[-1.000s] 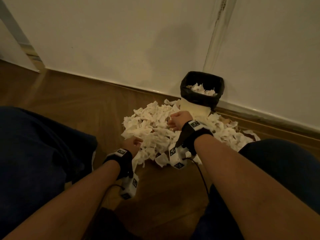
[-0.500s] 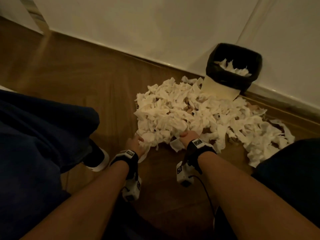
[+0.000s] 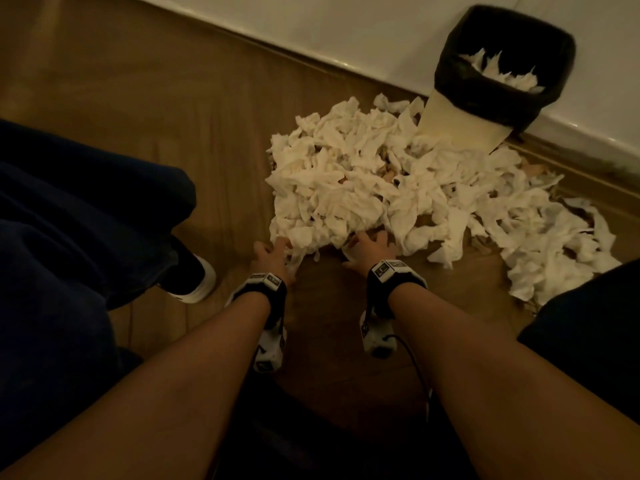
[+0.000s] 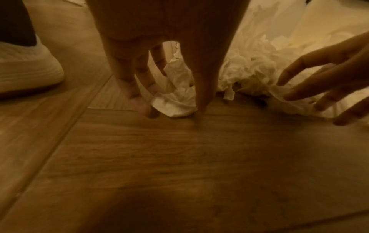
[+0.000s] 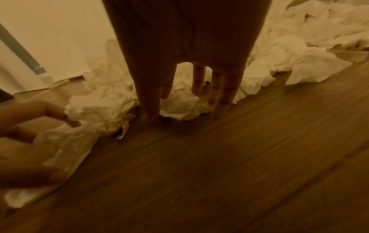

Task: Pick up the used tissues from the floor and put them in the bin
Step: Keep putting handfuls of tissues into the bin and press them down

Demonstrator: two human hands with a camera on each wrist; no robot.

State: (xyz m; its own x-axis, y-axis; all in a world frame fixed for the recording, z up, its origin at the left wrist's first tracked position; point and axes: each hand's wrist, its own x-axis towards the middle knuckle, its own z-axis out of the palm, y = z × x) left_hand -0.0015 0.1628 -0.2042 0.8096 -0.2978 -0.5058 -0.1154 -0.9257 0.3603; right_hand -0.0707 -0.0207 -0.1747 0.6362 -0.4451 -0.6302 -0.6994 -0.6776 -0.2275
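Observation:
A big heap of crumpled white tissues (image 3: pixel 374 188) lies on the wooden floor in front of the bin (image 3: pixel 460 123), a cream bin with a black liner and some tissues inside. Both hands are at the heap's near edge. My left hand (image 3: pixel 273 252) stands with straight, spread fingers on the floor; in the left wrist view a crumpled tissue (image 4: pixel 175 102) lies between thumb and fingers (image 4: pixel 127 82). My right hand (image 3: pixel 369 242) is likewise spread, its fingertips (image 5: pixel 219 108) down on the floor astride another tissue (image 5: pixel 179 107). Neither hand grips anything.
The white wall and skirting (image 3: pixel 311 60) run behind the bin. My white-soled shoe (image 3: pixel 194 282) and dark trouser leg (image 3: pixel 69 237) are at the left, the other knee (image 3: pixel 588 323) at the right. Bare floorboards (image 3: pixel 325 306) lie between my forearms.
The view has tilted down and closer. My right hand has come back from the heap near the bin to its near edge; both hands have spread their fingers onto the floor.

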